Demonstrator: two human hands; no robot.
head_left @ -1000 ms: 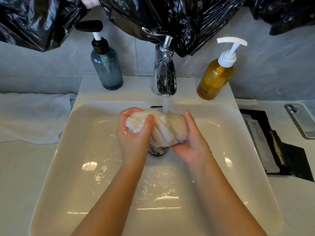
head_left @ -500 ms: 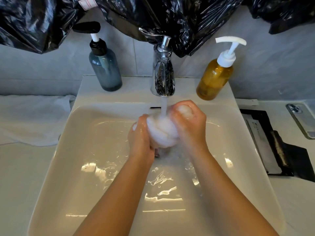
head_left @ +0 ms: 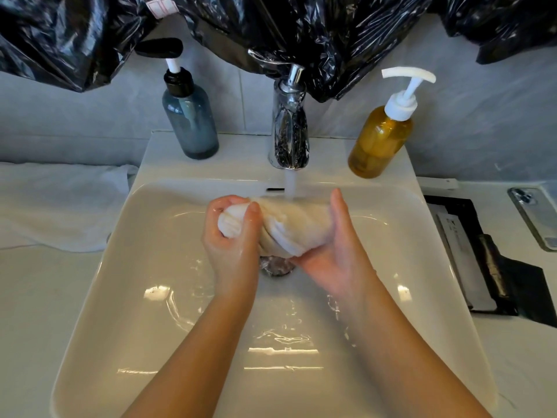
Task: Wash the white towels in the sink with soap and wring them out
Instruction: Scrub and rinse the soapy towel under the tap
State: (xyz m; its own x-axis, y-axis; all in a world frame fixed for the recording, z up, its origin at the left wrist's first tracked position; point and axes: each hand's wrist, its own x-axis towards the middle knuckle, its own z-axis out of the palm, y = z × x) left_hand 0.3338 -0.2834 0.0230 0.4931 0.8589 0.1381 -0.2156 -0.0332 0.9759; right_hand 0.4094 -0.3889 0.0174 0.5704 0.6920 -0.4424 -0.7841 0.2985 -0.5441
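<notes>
A wet white towel (head_left: pixel 294 226), twisted into a roll, is held over the drain of the white sink (head_left: pixel 126 297) under running water from the chrome tap (head_left: pixel 290 128). My left hand (head_left: pixel 230 241) grips the roll's left end, thumb and fingers curled round it. My right hand (head_left: pixel 333 251) cups the right end from below and behind, fingers wrapped on its far side. An amber soap bottle (head_left: pixel 381 137) with a white pump stands at the sink's back right. A blue-grey pump bottle (head_left: pixel 190 119) stands at the back left.
More white towel (head_left: pixel 57 203) lies on the counter left of the sink. At the right lie a black tray with packets (head_left: pixel 488 260) and a phone (head_left: pixel 535 215). Black plastic sheeting (head_left: pixel 271 28) hangs over the wall above the tap.
Half a second ago both hands squeezed the towel into a tight ball under the stream. Now the hands have moved apart and the towel is stretched out into a twisted roll.
</notes>
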